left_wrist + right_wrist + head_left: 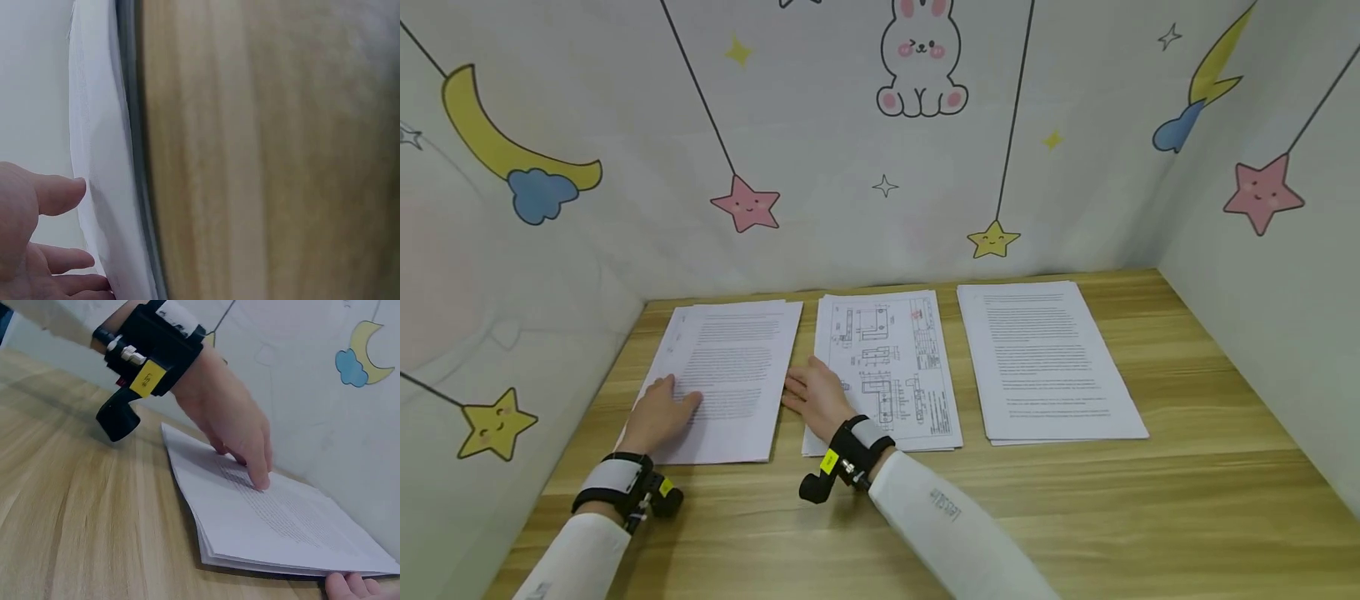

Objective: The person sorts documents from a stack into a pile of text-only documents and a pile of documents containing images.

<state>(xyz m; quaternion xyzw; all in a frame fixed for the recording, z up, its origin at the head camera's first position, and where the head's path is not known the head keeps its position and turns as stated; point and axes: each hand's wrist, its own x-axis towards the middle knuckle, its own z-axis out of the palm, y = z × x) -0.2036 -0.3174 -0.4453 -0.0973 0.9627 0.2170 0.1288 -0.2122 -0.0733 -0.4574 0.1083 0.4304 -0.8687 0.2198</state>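
A stack of printed text sheets [722, 417] lies at the left of the table. My left hand [661, 417] rests over its left side, thumb spread from the fingers; the right wrist view shows the left hand [234, 415] with its fingertips down on the top sheet [231, 519]. At the stack's right edge are the fingers of my right hand [820, 398], held out nearly straight, while the palm side hangs over the middle stack of drawings [917, 417]. Fingertips [353, 584] of the right hand show right by the stack's edge in that wrist view.
A third stack of text sheets [1052, 367] lies to the right. All three stand on a wood-grain table [1075, 517], enclosed at the back and sides by a white cloth [820, 125] printed with stars, moons and a rabbit.
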